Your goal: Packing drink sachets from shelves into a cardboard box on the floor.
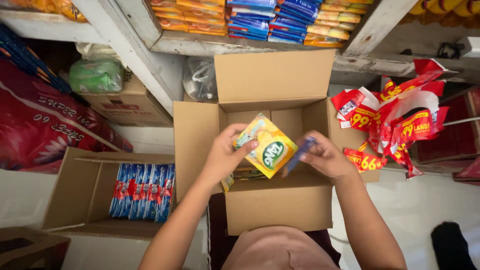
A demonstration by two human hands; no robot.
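- Over the open cardboard box point(272, 200), nearest its left wall, the left hand point(225, 155) has its grip clamped on the left edge of a yellow sachet pack point(267, 146).
- That pack sits tilted above the box's middle; it looks light, soft and slick, best pinched at its edges.
- Toward the right wall, the right hand point(325, 157) grips a thin blue sachet point(299, 155), fingers closed on it.
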